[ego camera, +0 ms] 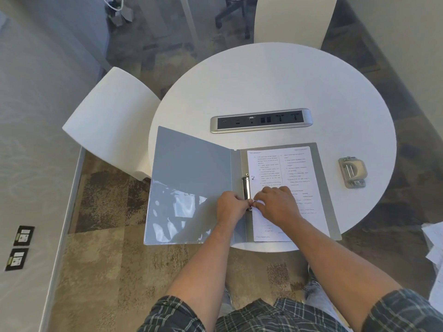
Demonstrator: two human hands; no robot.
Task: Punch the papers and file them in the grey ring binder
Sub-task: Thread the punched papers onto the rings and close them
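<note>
The grey binder [191, 183] lies open on the near part of the round white worktop [275, 92], its left cover hanging out past the worktop's edge over the carpet. The papers [282, 168] lie on the binder's right half, printed side up, with their left margin at the metal ring bar [246, 186] in the spine. The far ring [253, 177] stands open just beside the top of the bar.

Both hands meet at the near end of the ring bar. The left hand [230, 207] comes in from the left cover side, its fingers curled with the tips pinching at the near ring. The right hand [275, 204] rests on the papers, its fingers bent toward the same ring and touching it from the right. Each grip is closed on that near ring, though the ring itself is mostly hidden under the fingertips, and whether it is open or closed cannot be told.

The hole punch [352, 172] sits on the worktop to the right of the binder, well apart from it. A silver socket strip [261, 121] is set into the worktop beyond the binder. A white chair [107, 121] stands at the left of the worktop and another [294, 17] at the far side. Loose sheets [434, 255] show at the right edge of the view.
</note>
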